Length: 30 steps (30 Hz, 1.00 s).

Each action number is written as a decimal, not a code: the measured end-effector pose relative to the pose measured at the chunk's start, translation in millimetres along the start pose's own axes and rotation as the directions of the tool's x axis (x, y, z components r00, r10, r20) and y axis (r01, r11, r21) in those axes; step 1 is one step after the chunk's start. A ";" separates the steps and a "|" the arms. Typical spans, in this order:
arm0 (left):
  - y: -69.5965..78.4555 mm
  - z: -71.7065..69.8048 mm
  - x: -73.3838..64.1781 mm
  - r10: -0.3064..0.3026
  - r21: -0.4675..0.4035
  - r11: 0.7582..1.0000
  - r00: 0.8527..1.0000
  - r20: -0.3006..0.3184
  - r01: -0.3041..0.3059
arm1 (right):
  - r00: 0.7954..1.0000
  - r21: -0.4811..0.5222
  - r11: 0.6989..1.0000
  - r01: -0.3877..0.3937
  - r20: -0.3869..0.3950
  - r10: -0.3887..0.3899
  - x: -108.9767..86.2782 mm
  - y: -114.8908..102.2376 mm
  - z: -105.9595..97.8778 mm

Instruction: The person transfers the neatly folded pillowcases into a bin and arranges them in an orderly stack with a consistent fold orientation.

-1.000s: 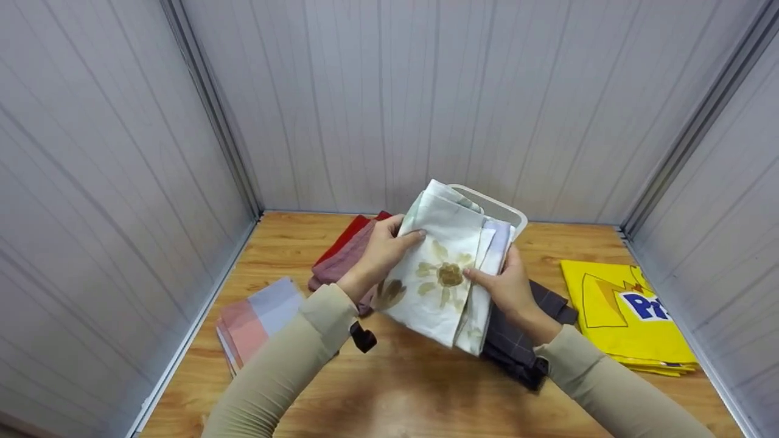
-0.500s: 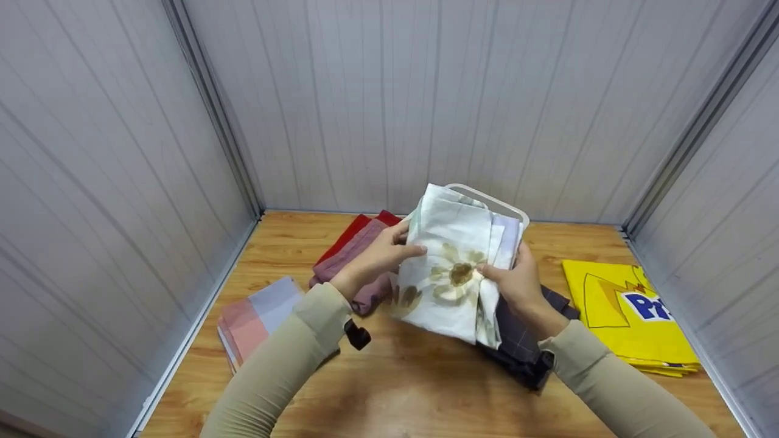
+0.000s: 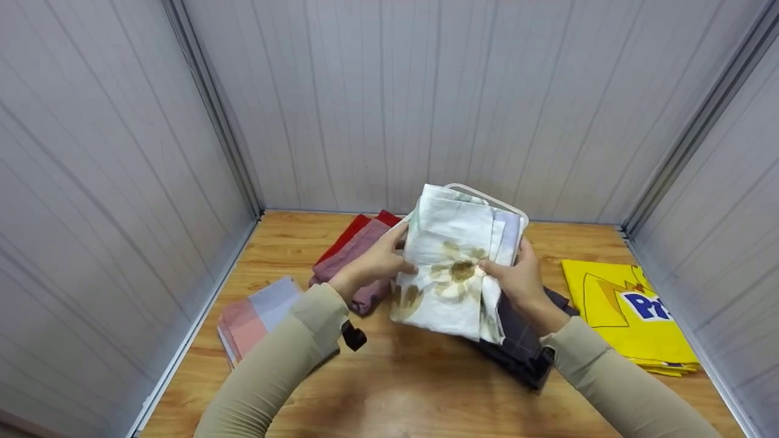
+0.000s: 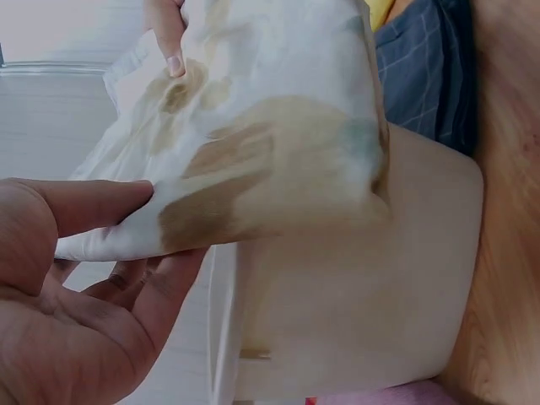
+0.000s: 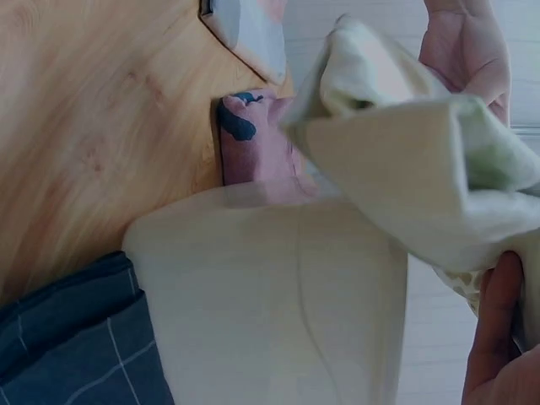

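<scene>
Closest to you, beige sleeves [image 3: 274, 365], then both your hands on the cloth: your left hand [image 3: 377, 258] pinches its left edge, thumb on top, fingers underneath; your right hand [image 3: 517, 277] pinches the right side, thumb pressed by the brown flower, fingers mostly behind it, exact spread can't tell. Folded white cloth with brown floral print [image 3: 450, 225] is held up between your hands, off the wood-grain table [image 3: 389, 395], in front of or over the bin, can't tell which. On the table below your right forearm, folded dark cloth with thin pale check lines [image 3: 520, 331]; left, folded pink-and-grey cloth [image 3: 255, 316]; right, folded yellow cloth with blue lettering [image 3: 633, 316]. Beyond your left hand, folded mauve cloth with a dark blue mark [image 3: 347, 258], red cloth [image 3: 348, 232] right behind it. White translucent plastic bin [image 4: 422, 270] stands between mauve and dark cloths, mostly hidden from your head view. Pale grooved wall [image 3: 377, 103] at back.
</scene>
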State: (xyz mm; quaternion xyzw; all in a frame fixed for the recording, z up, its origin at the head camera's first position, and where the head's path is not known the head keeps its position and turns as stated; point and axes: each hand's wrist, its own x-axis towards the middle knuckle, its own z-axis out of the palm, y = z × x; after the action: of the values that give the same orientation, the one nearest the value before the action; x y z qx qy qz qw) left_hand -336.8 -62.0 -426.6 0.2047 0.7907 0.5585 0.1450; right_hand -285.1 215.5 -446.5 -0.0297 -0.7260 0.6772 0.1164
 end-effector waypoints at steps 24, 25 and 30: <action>29.7 -24.6 43.1 0.067 0.087 0.995 0.969 -0.236 -0.047 | 0.996 0.006 0.997 -0.083 0.029 0.083 43.5 -24.8 -0.4; 30.0 -25.1 45.4 0.071 0.087 0.995 0.968 -0.241 -0.051 | 0.995 0.010 0.995 -0.097 0.030 0.097 45.2 -25.7 -0.4; 30.8 -26.5 55.9 0.087 0.073 0.995 0.962 -0.261 -0.070 | 0.992 0.007 0.992 -0.125 0.019 0.125 53.1 -28.6 -0.7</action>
State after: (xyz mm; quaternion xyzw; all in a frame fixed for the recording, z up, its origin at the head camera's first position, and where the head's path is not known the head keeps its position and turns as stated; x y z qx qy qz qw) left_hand -392.8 -47.7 -388.8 0.1643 0.8114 0.5608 0.0098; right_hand -333.3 224.6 -411.3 -0.0682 -0.7210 0.6863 0.0670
